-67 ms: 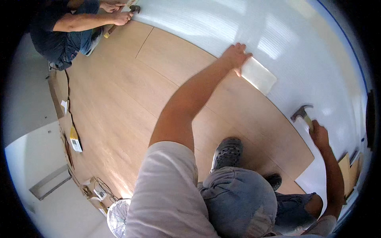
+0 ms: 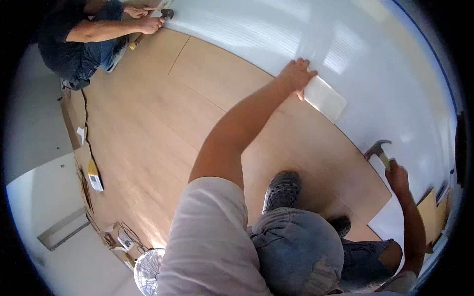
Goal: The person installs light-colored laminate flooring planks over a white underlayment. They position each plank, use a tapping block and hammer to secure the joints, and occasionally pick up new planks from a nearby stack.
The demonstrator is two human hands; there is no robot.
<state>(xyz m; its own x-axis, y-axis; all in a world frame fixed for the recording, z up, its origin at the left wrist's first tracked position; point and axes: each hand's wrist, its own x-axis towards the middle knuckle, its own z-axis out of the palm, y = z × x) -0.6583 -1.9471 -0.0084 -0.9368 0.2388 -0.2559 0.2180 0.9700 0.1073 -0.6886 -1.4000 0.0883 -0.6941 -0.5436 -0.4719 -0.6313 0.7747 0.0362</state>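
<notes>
My left hand (image 2: 296, 79) grips the upper end of a translucent white block (image 2: 325, 98), which lies on the white underlayment (image 2: 405, 89) along the edge of the light wood planks (image 2: 316, 143). My right hand (image 2: 396, 175), at the lower right, is closed around the handle of a claw hammer (image 2: 380, 150), whose head is close to that plank edge, a little below the block. My shoe (image 2: 281, 190) rests on the planks.
At upper left a crouching co-worker (image 2: 64, 44) holds another hammer (image 2: 165, 15). Along the left wall are a dark cable (image 2: 86, 116), a yellow-and-white object (image 2: 95, 175) and, lower, a fan (image 2: 148, 271). Board offcuts (image 2: 427, 212) stand at the right edge.
My left hand has shifted slightly right and down. My right hand and hammer have moved a little lower.
</notes>
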